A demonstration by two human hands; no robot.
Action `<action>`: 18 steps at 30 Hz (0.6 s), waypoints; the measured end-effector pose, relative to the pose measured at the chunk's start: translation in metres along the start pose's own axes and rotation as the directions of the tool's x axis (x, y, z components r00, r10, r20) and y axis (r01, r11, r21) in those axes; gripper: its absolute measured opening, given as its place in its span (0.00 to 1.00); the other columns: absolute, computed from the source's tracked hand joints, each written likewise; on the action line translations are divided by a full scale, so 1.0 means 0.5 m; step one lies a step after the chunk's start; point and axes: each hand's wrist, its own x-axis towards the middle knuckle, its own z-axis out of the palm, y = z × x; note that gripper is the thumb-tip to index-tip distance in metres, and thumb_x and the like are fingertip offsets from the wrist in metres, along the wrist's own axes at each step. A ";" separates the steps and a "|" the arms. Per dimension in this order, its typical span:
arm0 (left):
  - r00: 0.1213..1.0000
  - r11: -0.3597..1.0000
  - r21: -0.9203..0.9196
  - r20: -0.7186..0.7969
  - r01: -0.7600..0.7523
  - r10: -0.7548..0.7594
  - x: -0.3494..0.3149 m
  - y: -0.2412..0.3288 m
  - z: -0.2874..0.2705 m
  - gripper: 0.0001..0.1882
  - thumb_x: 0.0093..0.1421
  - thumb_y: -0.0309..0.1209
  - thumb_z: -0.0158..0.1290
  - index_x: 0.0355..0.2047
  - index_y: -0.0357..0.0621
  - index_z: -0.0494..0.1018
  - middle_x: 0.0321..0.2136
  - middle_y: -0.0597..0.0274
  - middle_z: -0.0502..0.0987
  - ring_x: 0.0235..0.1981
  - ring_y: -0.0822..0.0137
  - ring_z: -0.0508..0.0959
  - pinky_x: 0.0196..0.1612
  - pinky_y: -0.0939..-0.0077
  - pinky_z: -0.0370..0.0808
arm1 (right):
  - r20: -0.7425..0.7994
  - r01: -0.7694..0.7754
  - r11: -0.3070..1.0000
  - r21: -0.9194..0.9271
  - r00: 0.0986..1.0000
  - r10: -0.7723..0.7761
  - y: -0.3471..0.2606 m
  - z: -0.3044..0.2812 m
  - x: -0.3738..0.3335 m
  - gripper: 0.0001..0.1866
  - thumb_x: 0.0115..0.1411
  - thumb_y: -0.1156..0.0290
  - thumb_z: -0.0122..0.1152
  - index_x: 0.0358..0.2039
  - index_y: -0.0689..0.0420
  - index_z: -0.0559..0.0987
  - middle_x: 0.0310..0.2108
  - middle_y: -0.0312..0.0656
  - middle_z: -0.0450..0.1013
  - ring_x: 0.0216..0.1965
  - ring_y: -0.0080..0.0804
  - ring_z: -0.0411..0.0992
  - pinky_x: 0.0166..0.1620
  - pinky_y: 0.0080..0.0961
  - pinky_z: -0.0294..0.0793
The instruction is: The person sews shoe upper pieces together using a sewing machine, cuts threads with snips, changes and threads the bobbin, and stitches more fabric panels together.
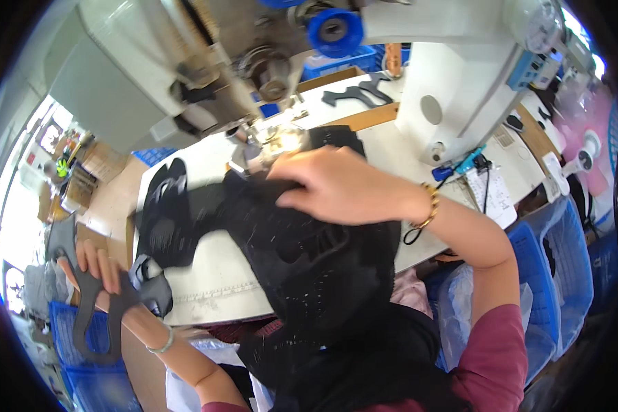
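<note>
My right hand (336, 184) rests flat on a black fabric piece (302, 254) just beside the needle area (271, 141) of a white sewing machine (185, 62); a gold bracelet is on that wrist. The fabric drapes off the table's front edge toward my lap. My left hand (96, 271) is at the table's left corner, gripping a dark grey cut piece (93, 323) that hangs down over a blue crate. More black pieces (165, 206) lie piled on the table between the two hands.
The white worktable (213, 281) carries the machine, a blue thread spool (334, 29), grey cut shapes (357, 93) at the back and a paper slip (491, 192) at right. Blue plastic crates (563, 268) stand at right and lower left (96, 384).
</note>
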 end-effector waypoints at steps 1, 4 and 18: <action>0.997 0.997 0.016 -0.037 0.072 -0.071 -0.008 0.008 0.020 0.19 0.66 0.43 0.36 0.22 0.45 0.55 0.12 0.63 0.58 0.03 0.72 0.56 0.01 0.84 0.55 | 0.065 -0.139 0.990 -0.028 0.988 0.140 0.007 -0.013 0.008 0.17 0.51 0.69 0.60 0.42 0.61 0.74 0.33 0.51 0.74 0.33 0.43 0.74 0.36 0.30 0.71; 0.847 0.943 0.273 -0.531 0.188 -0.015 -0.083 -0.100 0.155 0.13 0.67 0.39 0.36 0.30 0.44 0.62 0.12 0.68 0.59 0.04 0.77 0.56 0.03 0.84 0.52 | 0.172 -0.287 0.938 0.197 0.952 0.255 0.047 -0.037 0.018 0.20 0.51 0.70 0.60 0.44 0.64 0.74 0.33 0.42 0.76 0.32 0.21 0.69 0.39 0.20 0.68; 0.972 0.288 0.928 -0.231 0.234 -0.047 -0.020 -0.327 0.259 0.14 0.56 0.30 0.56 0.19 0.38 0.65 0.13 0.61 0.70 0.12 0.69 0.71 0.13 0.80 0.63 | 0.041 -0.222 0.870 0.441 0.973 0.228 0.035 -0.015 -0.005 0.15 0.56 0.62 0.62 0.34 0.63 0.77 0.23 0.33 0.70 0.25 0.14 0.61 0.29 0.16 0.64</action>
